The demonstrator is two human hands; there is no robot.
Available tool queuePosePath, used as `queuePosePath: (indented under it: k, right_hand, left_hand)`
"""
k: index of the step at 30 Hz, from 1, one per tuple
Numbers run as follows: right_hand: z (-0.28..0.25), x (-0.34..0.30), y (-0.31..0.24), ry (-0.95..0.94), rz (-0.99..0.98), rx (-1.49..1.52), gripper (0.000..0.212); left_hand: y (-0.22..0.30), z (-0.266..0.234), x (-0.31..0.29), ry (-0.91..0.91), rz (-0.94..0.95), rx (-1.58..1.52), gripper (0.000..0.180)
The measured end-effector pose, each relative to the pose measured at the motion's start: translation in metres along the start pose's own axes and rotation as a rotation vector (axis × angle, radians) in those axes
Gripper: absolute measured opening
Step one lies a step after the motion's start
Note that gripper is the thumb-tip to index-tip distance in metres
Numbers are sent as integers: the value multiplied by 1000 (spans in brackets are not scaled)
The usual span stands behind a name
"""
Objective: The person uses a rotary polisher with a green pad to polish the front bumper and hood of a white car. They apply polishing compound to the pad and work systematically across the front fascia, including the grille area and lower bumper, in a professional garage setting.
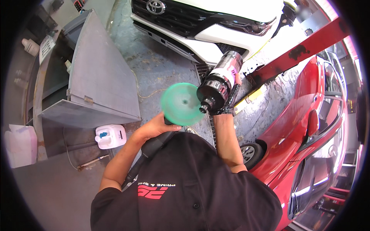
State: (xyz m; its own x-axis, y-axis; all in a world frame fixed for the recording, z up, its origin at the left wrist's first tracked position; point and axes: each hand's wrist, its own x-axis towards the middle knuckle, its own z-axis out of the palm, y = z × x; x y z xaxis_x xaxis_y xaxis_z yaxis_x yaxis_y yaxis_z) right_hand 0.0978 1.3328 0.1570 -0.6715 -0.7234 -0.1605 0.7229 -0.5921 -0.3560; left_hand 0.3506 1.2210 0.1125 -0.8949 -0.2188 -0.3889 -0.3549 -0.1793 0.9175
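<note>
My left hand [157, 126] is wrapped round the neck of a black car polisher [154, 144], its body running back along my left forearm. The polisher's round green foam pad [179, 103] faces up, with a small dark hole at its middle. In my right hand [232, 101], which wears a black glove that leaves fingertips bare, is a large black bottle [216, 85] with a pale label. The bottle is tipped, and its narrow nozzle points down beside the pad's right edge. I cannot see any liquid leaving the nozzle.
A white car's front [208, 23] stands ahead, and a red car [293, 127] is at the right. A red steel arm [300, 54] slants between them. Left are a grey cabinet [104, 65] and a white jug [111, 136]. A floor grate [201, 71] runs past the bottle.
</note>
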Motion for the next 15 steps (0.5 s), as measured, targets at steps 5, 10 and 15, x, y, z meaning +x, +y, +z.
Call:
queuePosePath:
  k: [5, 10, 15]
  right_hand:
    - [-6, 16, 9, -110, 22, 131, 66]
    - [3, 10, 6, 31, 102, 58, 70]
    - [-7, 23, -5, -73, 98, 55, 62]
  left_hand:
    - [-19, -5, 8, -42, 81, -15, 75]
    - [3, 10, 5, -72, -22, -103, 70]
    - [9, 11, 5, -28, 51, -31, 71]
